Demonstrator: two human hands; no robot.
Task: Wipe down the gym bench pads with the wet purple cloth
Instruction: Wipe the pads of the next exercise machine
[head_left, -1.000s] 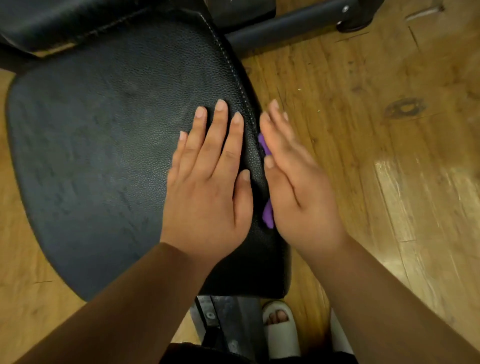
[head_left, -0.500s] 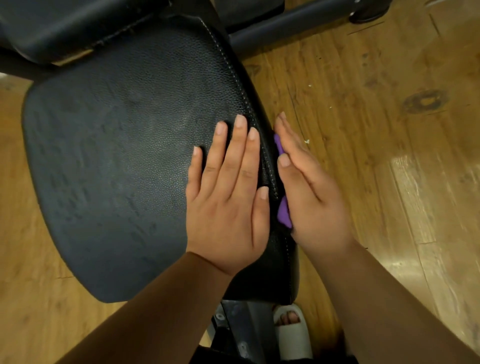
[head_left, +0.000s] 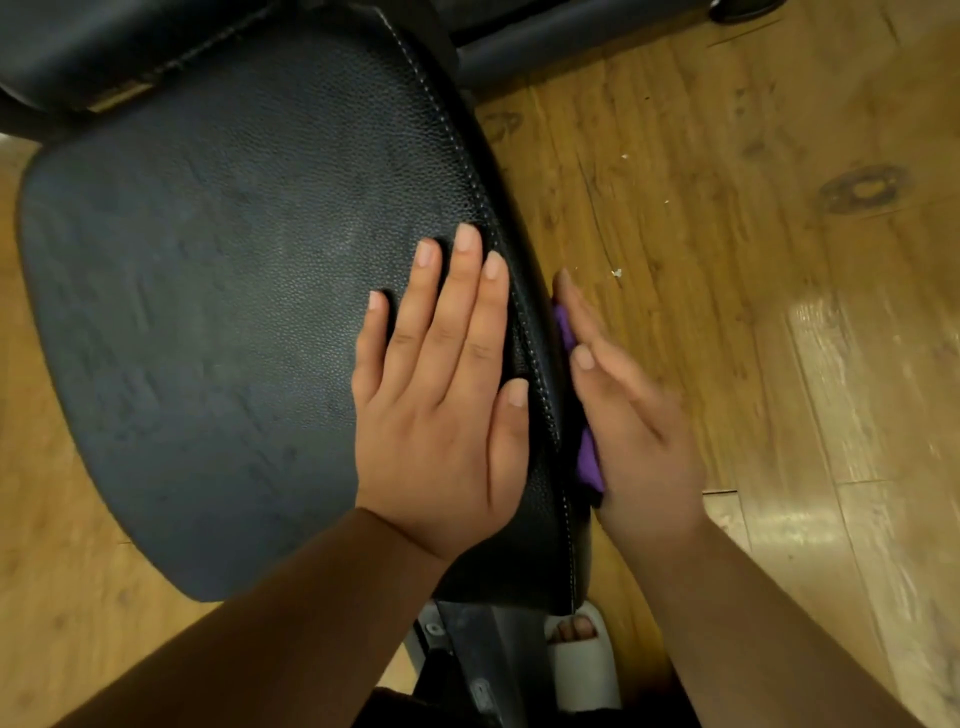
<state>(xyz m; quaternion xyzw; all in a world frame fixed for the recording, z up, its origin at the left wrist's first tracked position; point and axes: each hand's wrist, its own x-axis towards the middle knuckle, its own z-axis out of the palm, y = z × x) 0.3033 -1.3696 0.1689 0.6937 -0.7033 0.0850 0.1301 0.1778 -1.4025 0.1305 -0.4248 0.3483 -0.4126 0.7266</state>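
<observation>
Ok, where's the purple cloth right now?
In the head view the purple cloth is pressed against the right side edge of the black seat pad under the flat right hand, beside the left hand resting on the pad's top.

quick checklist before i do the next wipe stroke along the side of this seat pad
1. The purple cloth lies between the right hand and the side edge of the seat pad: ok.
2. The right hand's fingers are straight and press the cloth flat: ok.
3. The left hand lies flat on the pad's top, bracing it: ok.
4. Cloth wet enough: cannot tell.
5. Pad's top fully wiped: cannot tell, faint streaks show.
6. Second pad wiped: cannot tell, only its edge is in view.
</observation>
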